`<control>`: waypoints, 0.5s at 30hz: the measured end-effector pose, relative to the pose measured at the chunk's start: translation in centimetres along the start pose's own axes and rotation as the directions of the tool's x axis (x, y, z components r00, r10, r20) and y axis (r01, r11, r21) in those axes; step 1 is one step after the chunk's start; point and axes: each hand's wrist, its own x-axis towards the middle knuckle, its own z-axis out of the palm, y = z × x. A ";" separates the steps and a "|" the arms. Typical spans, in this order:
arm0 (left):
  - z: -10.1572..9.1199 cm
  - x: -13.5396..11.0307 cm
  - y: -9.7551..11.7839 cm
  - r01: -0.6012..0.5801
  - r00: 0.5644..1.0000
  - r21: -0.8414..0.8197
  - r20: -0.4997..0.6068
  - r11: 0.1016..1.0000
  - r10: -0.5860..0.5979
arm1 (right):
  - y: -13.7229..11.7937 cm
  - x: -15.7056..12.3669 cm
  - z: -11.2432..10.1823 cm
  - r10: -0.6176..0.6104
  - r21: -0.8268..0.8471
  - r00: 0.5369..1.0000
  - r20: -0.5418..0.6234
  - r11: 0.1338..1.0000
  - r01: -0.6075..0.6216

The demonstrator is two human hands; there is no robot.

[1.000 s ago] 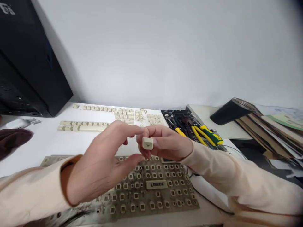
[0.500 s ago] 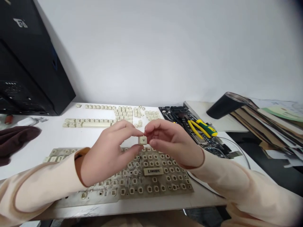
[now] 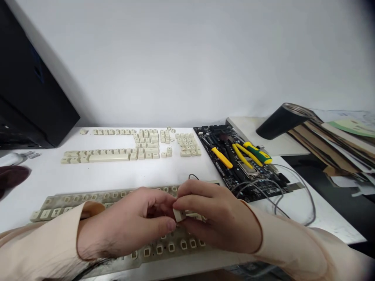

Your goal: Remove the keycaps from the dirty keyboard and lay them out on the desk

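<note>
near: left hand (image 3: pixel 125 222) and right hand (image 3: pixel 219 216) pinched a pale key cap (image 3: pixel 179 215) between them | change: they came down, so the cap sat low at the dirty keyboard tray (image 3: pixel 88 200), not up high | far: rows of key caps (image 3: pixel 109 157) on the worktop (image 3: pixel 117 175), a motherboard (image 3: pixel 213 134)

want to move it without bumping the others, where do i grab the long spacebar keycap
Probably best to pinch the long spacebar keycap near its middle, coming from above, with fingers on its long front and back edges. Smaller keycaps sit close against its short ends, so its long sides look like the easier place to grip.
</note>
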 end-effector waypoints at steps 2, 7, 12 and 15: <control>0.0 0.5 0.2 0.045 0.999 0.045 -0.005 0.998 -0.045 | 0.3 0.0 0.1 0.033 0.001 0.999 -0.029 0.999 -0.033; -0.7 1.9 0.8 -0.026 1.000 0.144 0.002 0.989 0.026 | 1.1 0.3 -0.9 0.054 -0.021 0.999 -0.002 0.998 -0.054; -1.6 3.0 1.8 -0.039 0.999 0.378 -0.004 0.925 0.044 | 2.2 0.8 -2.9 0.037 0.040 0.995 0.090 0.998 -0.041; -2.7 4.6 1.8 -0.153 0.943 0.672 -0.119 0.724 0.311 | 3.8 1.2 -3.6 0.052 -0.076 0.997 0.054 0.996 -0.047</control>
